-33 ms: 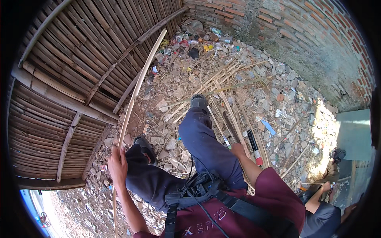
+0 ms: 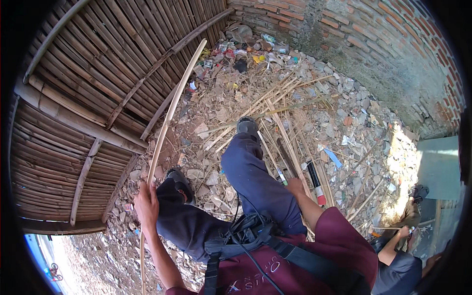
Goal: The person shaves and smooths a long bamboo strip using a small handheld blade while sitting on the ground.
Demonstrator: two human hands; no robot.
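Closed around a long, pale bamboo strip (image 2: 169, 115), my left hand (image 2: 145, 201) is beside my left thigh. The strip slants up past the woven wall and runs down along my forearm. My right hand (image 2: 296, 187) is a fist at the outer side of my right knee. Out of it points the dark, flat blade of a machete (image 2: 286, 158); its handle is hidden in the fist. Just right of that hand lies a black tube-like piece with a white and red end (image 2: 316, 183). A thin white stick with a green tip (image 2: 281, 177) is left of the blade.
Split bamboo strips (image 2: 280, 118) lie over rubble around my right shoe (image 2: 247, 126). A bamboo-slat wall (image 2: 123, 64) stands at left, a brick wall (image 2: 373, 44) at the back. Litter (image 2: 255, 56) gathers in the corner. Another person (image 2: 400, 265) sits at lower right, holding a thin stick.
The upper end of the bamboo strip has dipped very slightly. My hands look unmoved.
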